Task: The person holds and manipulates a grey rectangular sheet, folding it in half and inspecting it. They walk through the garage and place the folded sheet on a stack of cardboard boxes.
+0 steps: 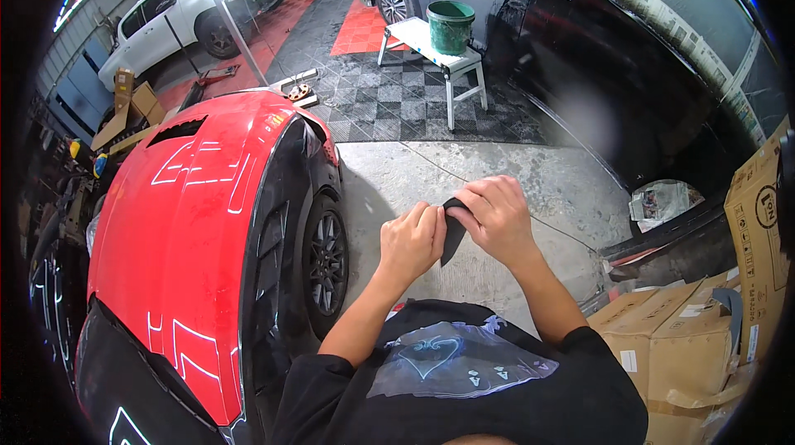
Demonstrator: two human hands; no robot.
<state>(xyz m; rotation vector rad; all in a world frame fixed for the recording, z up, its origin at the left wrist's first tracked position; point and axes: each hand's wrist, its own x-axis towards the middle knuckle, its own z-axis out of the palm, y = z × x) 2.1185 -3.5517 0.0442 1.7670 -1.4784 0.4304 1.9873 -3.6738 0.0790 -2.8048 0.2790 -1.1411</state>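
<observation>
Both my hands are raised in front of my chest, above the bare concrete between two vehicles. Between them is a small dark flexible sheet (452, 234) that looks like sandpaper, bent over at the top with a pointed end hanging down. My left hand (414, 236) pinches its left edge, fingers curled. My right hand (498, 217) is closed on the upper right part, with the thumb pressed against it. The fingers cover part of the sheet, so its full size is hidden.
At my left stands a car with a red hood (178, 221) and black fender. A dark vehicle (596, 72) stands at the right. Ahead, a green bucket (451, 31) sits on a white step bench (414, 38). Cardboard boxes (662, 329) pile up at the lower right. A cable (551, 226) crosses the floor.
</observation>
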